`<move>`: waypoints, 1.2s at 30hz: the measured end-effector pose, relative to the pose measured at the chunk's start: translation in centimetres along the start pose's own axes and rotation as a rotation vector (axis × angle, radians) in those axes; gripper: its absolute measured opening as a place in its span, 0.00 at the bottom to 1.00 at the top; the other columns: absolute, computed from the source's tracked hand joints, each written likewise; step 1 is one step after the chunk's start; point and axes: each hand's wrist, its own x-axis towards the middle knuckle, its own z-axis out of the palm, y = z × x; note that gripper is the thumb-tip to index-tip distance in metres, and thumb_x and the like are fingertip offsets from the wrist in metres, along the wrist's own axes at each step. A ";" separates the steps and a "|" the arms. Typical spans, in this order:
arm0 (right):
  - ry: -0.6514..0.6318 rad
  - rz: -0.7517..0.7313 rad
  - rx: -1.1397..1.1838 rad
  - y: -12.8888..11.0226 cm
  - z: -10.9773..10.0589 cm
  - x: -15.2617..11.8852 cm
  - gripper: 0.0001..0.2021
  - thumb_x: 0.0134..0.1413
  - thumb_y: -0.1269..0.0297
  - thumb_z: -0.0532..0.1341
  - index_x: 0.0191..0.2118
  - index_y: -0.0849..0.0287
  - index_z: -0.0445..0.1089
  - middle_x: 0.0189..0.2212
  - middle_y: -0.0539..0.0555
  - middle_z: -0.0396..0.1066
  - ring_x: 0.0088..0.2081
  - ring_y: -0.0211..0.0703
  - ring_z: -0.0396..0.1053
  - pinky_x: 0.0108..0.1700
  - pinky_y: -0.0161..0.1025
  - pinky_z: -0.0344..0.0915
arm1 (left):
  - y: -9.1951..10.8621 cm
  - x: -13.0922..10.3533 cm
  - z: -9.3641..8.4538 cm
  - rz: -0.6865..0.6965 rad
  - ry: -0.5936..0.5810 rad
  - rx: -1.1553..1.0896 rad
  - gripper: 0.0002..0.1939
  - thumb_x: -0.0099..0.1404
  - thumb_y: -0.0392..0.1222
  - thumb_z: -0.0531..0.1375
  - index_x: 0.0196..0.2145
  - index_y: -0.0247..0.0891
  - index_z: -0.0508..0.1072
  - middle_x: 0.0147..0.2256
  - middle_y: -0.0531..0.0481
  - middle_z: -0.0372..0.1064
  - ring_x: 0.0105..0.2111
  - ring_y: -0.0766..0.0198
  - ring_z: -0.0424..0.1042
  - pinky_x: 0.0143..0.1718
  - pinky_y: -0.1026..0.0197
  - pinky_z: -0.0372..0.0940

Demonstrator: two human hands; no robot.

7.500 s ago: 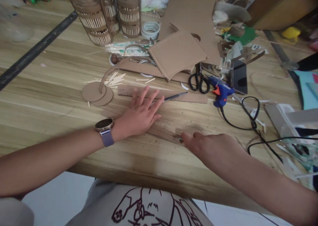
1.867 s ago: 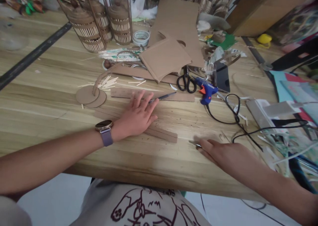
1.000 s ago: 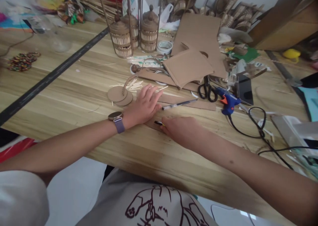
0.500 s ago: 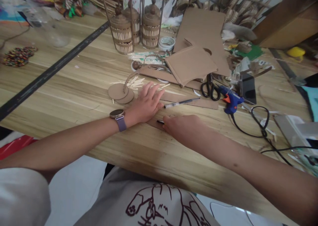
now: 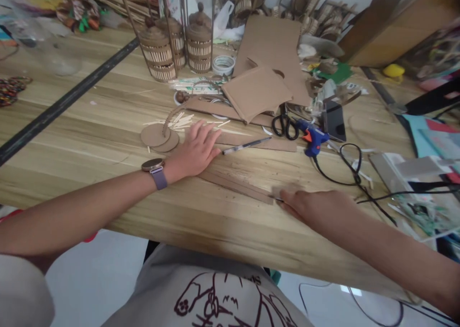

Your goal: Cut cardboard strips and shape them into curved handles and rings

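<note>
My left hand [image 5: 197,147], with a watch on its wrist, lies flat with fingers spread on the table, pressing the left end of a narrow brown cardboard strip [image 5: 239,186]. Close to its thumb lies a pen [image 5: 246,145], resting across the table and another cardboard strip [image 5: 278,143]. My right hand [image 5: 305,205] is closed around a slim dark-tipped tool [image 5: 278,199], mostly hidden by the fingers, at the right end of the narrow strip. Overlapping cardboard discs [image 5: 155,135] sit left of my left hand, with small pale sticks [image 5: 181,121] behind them.
Black-handled scissors [image 5: 285,126], a blue glue gun [image 5: 313,138] with its cord and a phone [image 5: 335,120] lie to the right. Cardboard sheets [image 5: 258,92], tape [image 5: 223,65] and lidded lantern-like crafts [image 5: 156,51] stand farther back. A cardboard box [image 5: 391,35] is at back right.
My right hand has slid rightward along the narrow cardboard strip with the tool, uncovering the strip. My left hand stays on the strip. The view has shifted slightly to the right.
</note>
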 end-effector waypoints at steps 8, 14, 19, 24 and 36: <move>0.058 0.184 0.092 4.8 4.0 -4.3 0.16 0.66 0.52 0.49 0.49 0.48 0.69 0.33 0.54 0.76 0.24 0.47 0.72 0.21 0.37 0.51 | -0.4 0.2 0.4 -0.005 0.066 -0.006 0.24 0.74 0.45 0.46 0.59 0.26 0.63 0.59 0.31 0.58 0.63 0.42 0.51 0.64 0.36 0.48; 0.306 0.291 -0.031 2.4 4.7 -0.4 0.21 0.67 0.59 0.51 0.64 0.49 0.61 0.39 0.60 0.72 0.37 0.54 0.73 0.33 0.43 0.64 | -0.9 -0.3 -1.6 0.060 0.070 -0.106 0.17 0.74 0.44 0.49 0.49 0.35 0.73 0.50 0.42 0.70 0.58 0.50 0.59 0.62 0.41 0.54; 0.547 0.296 0.013 1.3 4.8 1.0 0.20 0.66 0.60 0.54 0.61 0.54 0.66 0.46 0.64 0.72 0.46 0.59 0.68 0.43 0.51 0.65 | -0.4 -3.4 -3.3 0.170 -0.144 -0.074 0.13 0.72 0.44 0.55 0.46 0.37 0.75 0.49 0.41 0.70 0.53 0.51 0.62 0.55 0.46 0.61; 0.656 0.094 0.276 -3.4 2.5 1.8 0.15 0.67 0.59 0.54 0.52 0.57 0.72 0.44 0.60 0.74 0.45 0.53 0.68 0.45 0.48 0.63 | 0.1 -4.4 -3.5 0.110 -0.223 -0.026 0.06 0.68 0.36 0.58 0.42 0.36 0.74 0.41 0.44 0.70 0.45 0.54 0.65 0.48 0.52 0.64; 0.760 -0.092 0.605 -5.7 3.5 1.3 0.05 0.60 0.70 0.60 0.33 0.58 0.72 0.31 0.56 0.71 0.36 0.47 0.67 0.40 0.42 0.66 | 5.3 -6.4 -3.7 0.082 -0.227 0.055 0.04 0.69 0.34 0.58 0.37 0.34 0.73 0.37 0.45 0.69 0.40 0.55 0.67 0.42 0.53 0.64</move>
